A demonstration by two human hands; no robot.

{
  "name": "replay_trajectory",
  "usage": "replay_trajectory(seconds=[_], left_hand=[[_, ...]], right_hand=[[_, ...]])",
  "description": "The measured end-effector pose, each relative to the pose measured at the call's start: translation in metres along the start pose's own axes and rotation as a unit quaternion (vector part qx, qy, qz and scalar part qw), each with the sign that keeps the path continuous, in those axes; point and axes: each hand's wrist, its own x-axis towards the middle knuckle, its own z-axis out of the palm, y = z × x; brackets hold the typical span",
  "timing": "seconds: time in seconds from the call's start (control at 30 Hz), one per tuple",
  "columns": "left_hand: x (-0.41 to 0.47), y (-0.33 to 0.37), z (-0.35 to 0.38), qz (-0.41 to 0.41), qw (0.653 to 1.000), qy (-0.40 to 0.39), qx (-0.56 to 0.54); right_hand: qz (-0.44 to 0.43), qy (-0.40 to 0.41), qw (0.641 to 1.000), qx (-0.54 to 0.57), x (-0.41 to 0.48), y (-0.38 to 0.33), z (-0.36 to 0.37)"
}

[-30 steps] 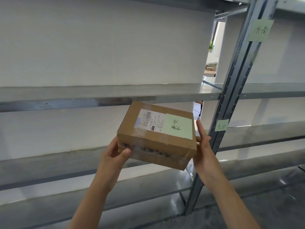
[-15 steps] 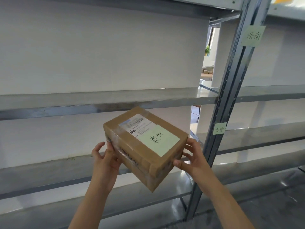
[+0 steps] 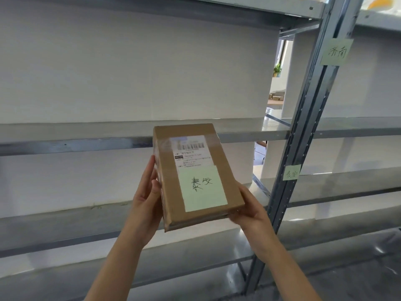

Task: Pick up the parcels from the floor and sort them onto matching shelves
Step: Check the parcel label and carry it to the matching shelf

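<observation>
A brown cardboard parcel [image 3: 193, 170] is held in mid-air in front of a grey metal shelf rack, its top face turned toward me. It bears a white shipping label with a barcode and a pale green note with handwritten black characters. My left hand [image 3: 146, 198] grips its left side, thumb on the edge. My right hand [image 3: 249, 210] supports its lower right corner from beneath. A green tag [image 3: 291, 172] with similar characters is stuck on the rack's upright post [image 3: 308, 118], beside the middle shelf [image 3: 338, 181] on the right.
A second green tag [image 3: 336, 51] with other writing sits higher on the post. Bare metal shelves [image 3: 76, 135] run left and right at several heights against a white wall. A gap behind the post shows another room. Grey floor lies at lower right.
The parcel has been rotated from lying slantwise to standing lengthwise with its labelled face toward me and raised a little. My left hand shifted along its left side; my right hand moved under its lower corner.
</observation>
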Motion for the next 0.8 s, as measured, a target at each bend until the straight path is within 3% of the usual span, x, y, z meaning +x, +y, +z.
replay_trajectory(seconds=[0.1, 0.3, 0.53, 0.63, 0.8], left_hand=[[-0.003, 0.004, 0.001, 0.003, 0.999, 0.045, 0.020], [-0.013, 0.009, 0.020, -0.006, 0.995, 0.061, 0.080], [-0.012, 0.011, 0.027, -0.033, 0.979, 0.037, 0.196], [-0.015, 0.012, 0.029, -0.037, 0.984, 0.031, 0.172], [-0.012, 0.026, 0.040, -0.026, 0.984, 0.098, 0.148]], right_hand=[[-0.020, 0.016, 0.999, 0.041, 0.002, -0.008, 0.005], [-0.015, 0.068, 0.997, -0.013, 0.013, -0.008, 0.023], [0.003, 0.020, 1.000, 0.016, 0.025, -0.006, 0.019], [-0.011, -0.015, 1.000, 0.019, 0.035, -0.014, 0.019], [-0.021, -0.063, 0.996, 0.063, 0.047, -0.019, 0.028]])
